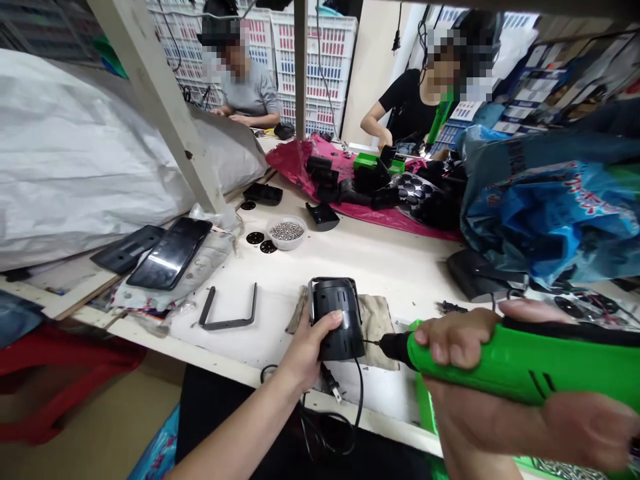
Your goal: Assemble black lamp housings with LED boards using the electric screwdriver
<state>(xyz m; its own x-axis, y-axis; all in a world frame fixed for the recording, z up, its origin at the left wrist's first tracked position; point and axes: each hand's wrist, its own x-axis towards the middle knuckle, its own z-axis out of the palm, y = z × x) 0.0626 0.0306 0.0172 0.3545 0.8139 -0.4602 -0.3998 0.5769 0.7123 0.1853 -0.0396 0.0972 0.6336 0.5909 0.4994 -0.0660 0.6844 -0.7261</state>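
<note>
My left hand (307, 347) is closed round a black slotted plastic housing (337, 300), its thumb lying across the top. A thin metal bracket runs along the housing's far edge. From its near end hangs a black power cord (361, 393), with a two-pin plug (332, 385) below. My right hand (460, 340) grips a green electric screwdriver (520, 363), which points left. The bit's tip meets the housing's right side; whether a screw is there is too small to tell. A beige cloth (377, 320) lies underneath. Left of it rests a U-shaped metal bracket (230, 325).
A bowl of small screws (287, 232) stands beyond, near black discs (255, 238). A phone (173, 253) lies left. Black parts cover a pink sheet (400, 223); blue bags (550, 207) crowd the right. A wooden post (165, 107) rises left. Two people sit opposite.
</note>
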